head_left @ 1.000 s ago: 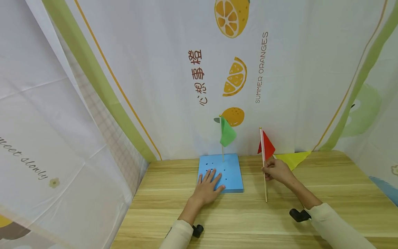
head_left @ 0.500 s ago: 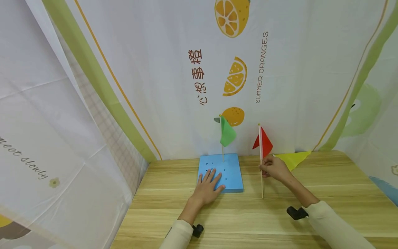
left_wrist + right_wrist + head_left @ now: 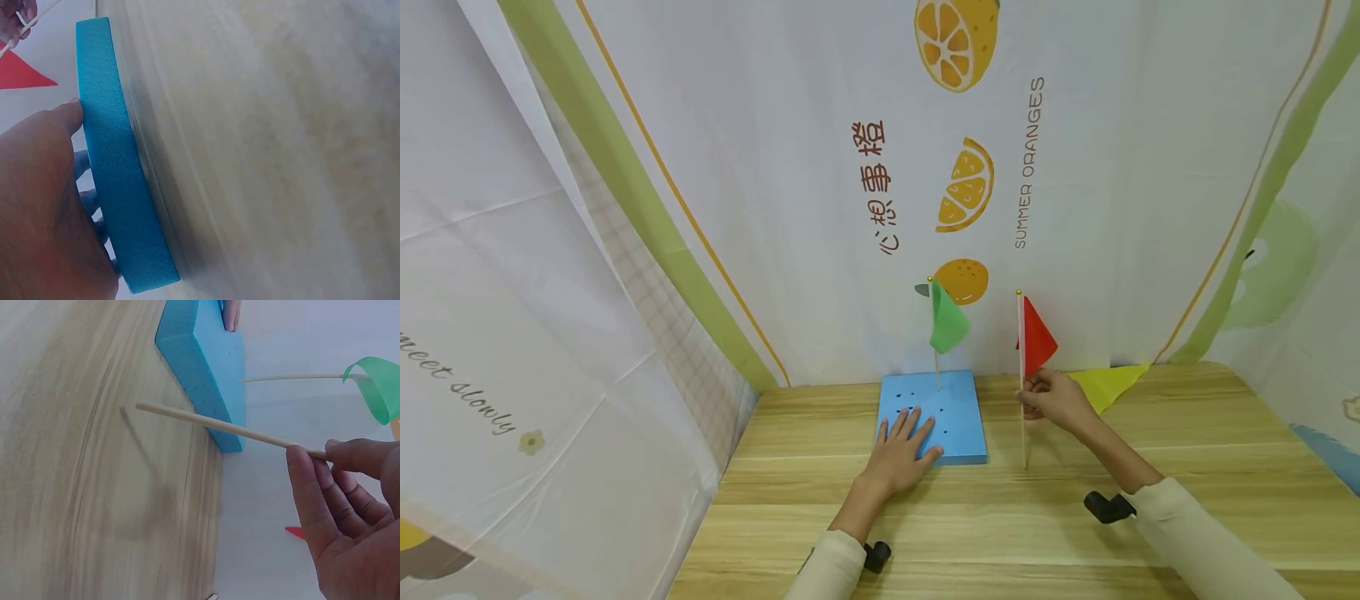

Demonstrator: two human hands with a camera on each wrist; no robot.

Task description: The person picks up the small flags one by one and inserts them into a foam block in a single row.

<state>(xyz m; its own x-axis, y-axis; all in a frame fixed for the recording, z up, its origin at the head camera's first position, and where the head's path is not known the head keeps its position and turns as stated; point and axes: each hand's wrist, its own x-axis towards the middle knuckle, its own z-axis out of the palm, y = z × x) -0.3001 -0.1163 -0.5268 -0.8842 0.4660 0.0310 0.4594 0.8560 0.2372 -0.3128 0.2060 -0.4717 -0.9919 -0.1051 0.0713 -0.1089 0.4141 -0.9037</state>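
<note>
My left hand [image 3: 898,460] lies with spread fingers on top of a blue foam block [image 3: 961,417] that has several small holes. In the left wrist view the block's thick side [image 3: 122,156] faces me, the thumb at its edge. A green flag [image 3: 949,321] stands upright in the block near its back edge. To the right of the block, my right hand [image 3: 1060,402] pinches the wooden stick of a red flag [image 3: 1037,337] between thumb and fingers. The stick's [image 3: 212,424] bare lower end hangs over the table, apart from the block.
A yellow flag [image 3: 1108,386] lies at the back of the wooden table [image 3: 1195,450], partly behind the right hand. Behind the table hangs a white curtain [image 3: 820,275] printed with oranges. Each sleeve has a black wrist device [image 3: 1108,507] by it.
My right hand has carried the red flag leftward and slightly up, closer to the block. The left hand and the green flag have stayed put.
</note>
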